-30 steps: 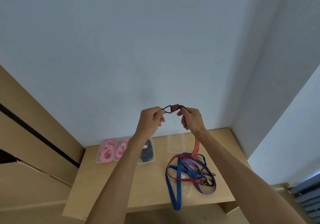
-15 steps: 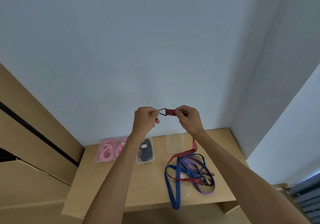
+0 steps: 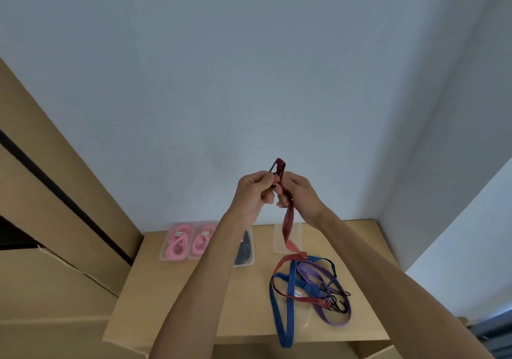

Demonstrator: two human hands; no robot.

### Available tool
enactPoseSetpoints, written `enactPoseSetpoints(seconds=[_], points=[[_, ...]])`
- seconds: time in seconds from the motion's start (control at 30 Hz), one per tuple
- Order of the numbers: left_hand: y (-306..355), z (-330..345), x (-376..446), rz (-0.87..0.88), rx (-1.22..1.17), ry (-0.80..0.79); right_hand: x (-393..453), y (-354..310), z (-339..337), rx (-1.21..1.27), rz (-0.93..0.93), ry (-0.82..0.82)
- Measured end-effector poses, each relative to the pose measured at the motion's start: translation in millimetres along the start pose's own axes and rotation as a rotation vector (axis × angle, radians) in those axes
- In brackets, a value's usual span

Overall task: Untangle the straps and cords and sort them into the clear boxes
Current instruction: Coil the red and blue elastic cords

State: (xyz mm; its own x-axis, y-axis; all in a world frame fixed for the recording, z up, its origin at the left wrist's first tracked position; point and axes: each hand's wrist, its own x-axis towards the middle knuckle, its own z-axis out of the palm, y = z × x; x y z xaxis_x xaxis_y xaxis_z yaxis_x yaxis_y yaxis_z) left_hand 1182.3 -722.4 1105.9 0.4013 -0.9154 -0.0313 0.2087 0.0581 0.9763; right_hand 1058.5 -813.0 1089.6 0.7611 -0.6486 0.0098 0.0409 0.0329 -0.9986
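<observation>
The end of the red strap [image 3: 287, 220] no longer lies stretched level between the hands; it now stands folded upward, its loop and black hook poking above the knuckles. The left hand [image 3: 256, 189] and right hand [image 3: 297, 191] have closed in until they almost touch. Below them, the strap hangs with a fresh twist just above the worktop [image 3: 177, 289].

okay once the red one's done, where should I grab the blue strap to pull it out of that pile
Probably the blue strap's long loop end, which hangs over the table's near edge. It lies apart from the hooks and the red and purple straps crossing higher up. Pinch it from the near side, then lift gently; its far end runs into the tangle.
</observation>
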Motion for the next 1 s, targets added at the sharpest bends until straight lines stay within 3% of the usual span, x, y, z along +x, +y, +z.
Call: enactPoseSetpoints(seconds=[0.1,0.2,0.3,0.4,0.5,0.73,0.87,1.0], points=[[0,-2,8,0.08,0.23,0.256,3,3,13,-0.232,0.042,0.023],[-3,-14,13,0.203,0.678,0.364,4,4,15,-0.497,0.027,-0.041],[-10,-27,17,0.14,0.988,0.302,9,-3,11,-0.794,-0.054,-0.1],[-16,-32,17,0.087,1.111,0.133,16,-19,7,-0.87,-0.148,-0.157],[-14,-35,12,0.1,1.109,-0.01,25,-30,8,-0.866,-0.222,-0.168],[11,-58,-7,0.091,0.737,-0.136,40,-34,9,-0.616,-0.305,-0.083],[28,-59,-20,0.067,0.534,-0.218,42,-40,4,-0.299,-0.117,-0.133],[33,-51,-22,0.096,0.545,-0.237,43,-35,10,-0.215,0.008,-0.215]])
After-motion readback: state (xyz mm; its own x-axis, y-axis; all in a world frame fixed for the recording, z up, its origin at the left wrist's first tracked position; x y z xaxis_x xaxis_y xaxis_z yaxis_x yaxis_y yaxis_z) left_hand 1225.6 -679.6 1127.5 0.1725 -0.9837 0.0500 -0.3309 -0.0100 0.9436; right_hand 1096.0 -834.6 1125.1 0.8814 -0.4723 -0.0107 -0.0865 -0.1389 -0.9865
